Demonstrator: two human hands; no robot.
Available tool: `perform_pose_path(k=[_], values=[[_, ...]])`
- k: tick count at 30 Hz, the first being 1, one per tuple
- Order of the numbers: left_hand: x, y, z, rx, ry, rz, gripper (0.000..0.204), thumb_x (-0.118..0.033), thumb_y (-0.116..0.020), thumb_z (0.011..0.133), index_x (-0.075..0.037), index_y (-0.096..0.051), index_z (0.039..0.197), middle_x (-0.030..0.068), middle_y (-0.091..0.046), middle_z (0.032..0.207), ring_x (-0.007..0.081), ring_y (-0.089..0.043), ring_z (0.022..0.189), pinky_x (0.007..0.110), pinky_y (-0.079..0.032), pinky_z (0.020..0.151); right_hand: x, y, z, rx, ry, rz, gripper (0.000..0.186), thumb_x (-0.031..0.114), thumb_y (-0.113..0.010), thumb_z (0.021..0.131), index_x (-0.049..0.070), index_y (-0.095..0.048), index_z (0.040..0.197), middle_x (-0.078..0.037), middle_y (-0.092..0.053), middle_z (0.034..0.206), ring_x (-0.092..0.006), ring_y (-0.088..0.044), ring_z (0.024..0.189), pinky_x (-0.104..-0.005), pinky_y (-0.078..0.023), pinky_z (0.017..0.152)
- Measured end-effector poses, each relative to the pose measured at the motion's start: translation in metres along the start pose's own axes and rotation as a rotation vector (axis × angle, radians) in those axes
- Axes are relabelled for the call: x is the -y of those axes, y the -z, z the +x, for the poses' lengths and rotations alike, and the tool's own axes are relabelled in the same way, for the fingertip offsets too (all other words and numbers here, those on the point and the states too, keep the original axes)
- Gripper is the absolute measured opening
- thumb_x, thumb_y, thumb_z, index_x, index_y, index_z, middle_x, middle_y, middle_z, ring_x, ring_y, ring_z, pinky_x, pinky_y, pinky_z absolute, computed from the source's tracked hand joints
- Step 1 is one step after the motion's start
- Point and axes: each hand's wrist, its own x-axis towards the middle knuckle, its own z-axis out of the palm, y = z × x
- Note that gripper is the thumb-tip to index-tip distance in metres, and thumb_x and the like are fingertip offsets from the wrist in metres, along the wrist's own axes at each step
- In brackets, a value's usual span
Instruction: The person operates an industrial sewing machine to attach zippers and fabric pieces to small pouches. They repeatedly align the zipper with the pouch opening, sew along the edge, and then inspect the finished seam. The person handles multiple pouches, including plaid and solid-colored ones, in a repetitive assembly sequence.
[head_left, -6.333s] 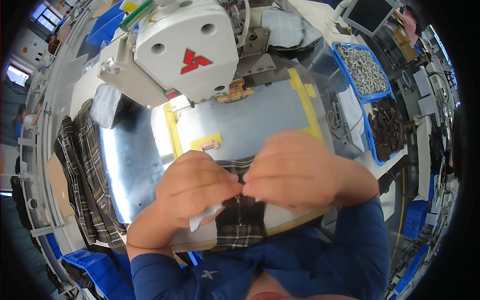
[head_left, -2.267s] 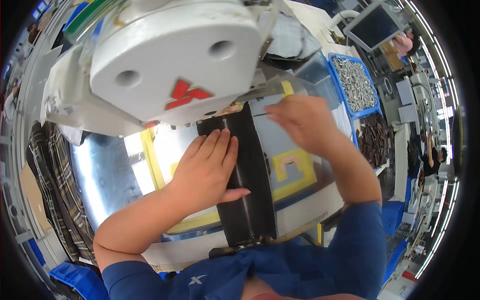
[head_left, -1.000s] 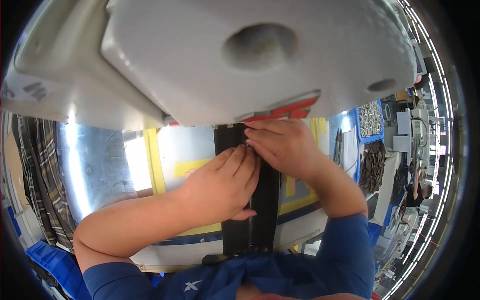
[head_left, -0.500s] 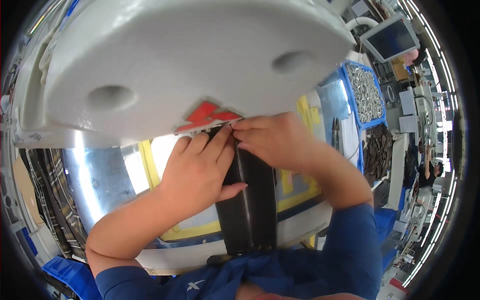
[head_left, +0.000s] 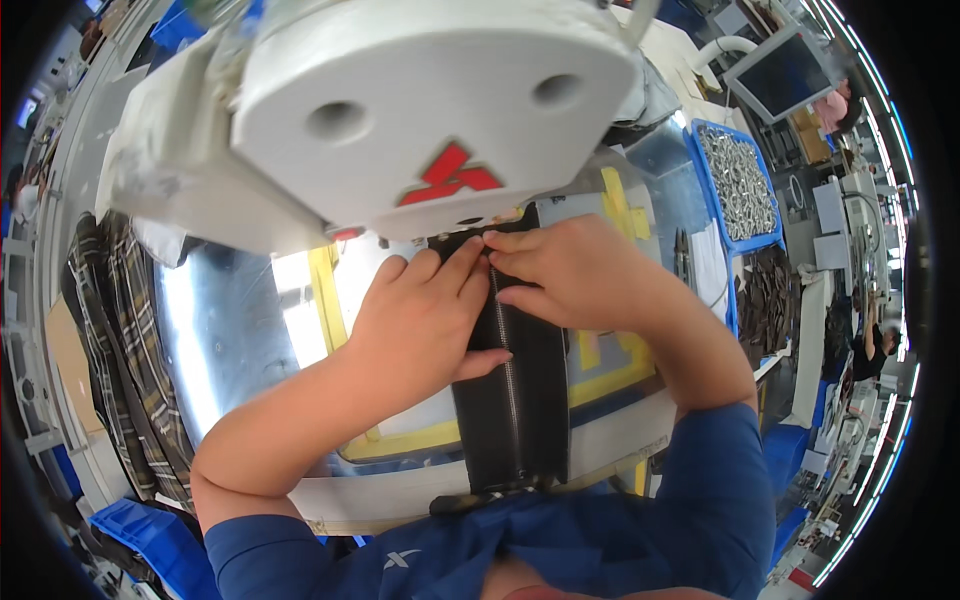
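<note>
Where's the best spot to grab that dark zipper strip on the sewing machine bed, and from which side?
Probably the near end of the dark zipper strip, where it overhangs the table's front edge. Come from the person's side, pinching from above and below: the strip lies flat, its far end sits under the left hand, right hand and machine head.

The white sewing machine head point(head_left: 420, 110) is the landmark here. On its near face sits a red emblem point(head_left: 450, 178), made of three diamond-shaped lobes, bright against the white casing. Off beyond the machine's right end, toward the back of the room, a monitor point(head_left: 778, 70) stands tilted on a pale arm; its screen is dark blue-grey inside a light grey frame, and nothing on it can be made out. To the machine's lower left, at the far edge of the bench, a flat piece of brown cardboard point(head_left: 62, 360) lies beside the plaid fabric.
</note>
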Motion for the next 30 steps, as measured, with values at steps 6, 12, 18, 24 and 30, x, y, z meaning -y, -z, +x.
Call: perform_pose_path(k=[6, 12, 18, 24, 30], values=[[0.011, 0.010, -0.003, 0.054, 0.108, -0.010, 0.086, -0.063, -0.086, 0.073, 0.003, -0.069, 0.127, 0.0159, -0.066, 0.138, 0.0305, -0.068, 0.109, 0.042, -0.053, 0.091, 0.004, 0.000, 0.027, 0.004, 0.053, 0.015, 0.036, 0.028, -0.073, 0.090, 0.003, -0.078, 0.116, -0.008, -0.078, 0.118, -0.0305, -0.075, 0.098, -0.0443, -0.060, 0.082], [0.014, 0.011, -0.005, 0.071, 0.123, -0.016, 0.085, -0.063, -0.085, 0.073, 0.002, -0.070, 0.124, 0.0159, -0.068, 0.137, 0.0308, -0.069, 0.115, 0.041, -0.054, 0.090, 0.003, -0.004, 0.027, -0.044, 0.072, -0.007, 0.032, 0.028, -0.073, 0.090, 0.003, -0.079, 0.111, -0.007, -0.077, 0.113, -0.0292, -0.075, 0.096, -0.0432, -0.060, 0.081], [0.014, 0.009, -0.005, -0.003, 0.108, -0.003, 0.077, -0.061, -0.087, 0.071, 0.001, -0.072, 0.115, 0.0116, -0.071, 0.119, 0.0257, -0.069, 0.101, 0.037, -0.052, 0.083, 0.011, -0.001, 0.031, -0.014, 0.057, -0.039, 0.034, 0.028, -0.074, 0.090, 0.002, -0.078, 0.112, -0.008, -0.078, 0.114, -0.0286, -0.075, 0.099, -0.0429, -0.060, 0.083], [0.015, 0.013, -0.006, 0.025, 0.130, 0.003, 0.072, -0.060, -0.088, 0.071, 0.000, -0.073, 0.109, 0.0073, -0.072, 0.100, 0.0227, -0.069, 0.095, 0.035, -0.051, 0.079, 0.019, -0.007, 0.035, -0.041, 0.040, -0.042, 0.037, 0.027, -0.076, 0.090, 0.001, -0.076, 0.116, -0.010, -0.077, 0.110, -0.0299, -0.074, 0.100, -0.0423, -0.060, 0.085], [0.015, 0.009, -0.004, 0.019, 0.108, -0.037, 0.076, -0.060, -0.087, 0.072, 0.001, -0.072, 0.113, 0.0104, -0.070, 0.106, 0.0258, -0.070, 0.095, 0.037, -0.053, 0.081, 0.015, -0.001, 0.032, -0.028, 0.034, -0.043, 0.037, 0.025, -0.075, 0.091, -0.001, -0.075, 0.118, -0.010, -0.077, 0.108, -0.0302, -0.074, 0.100, -0.0425, -0.059, 0.085]])
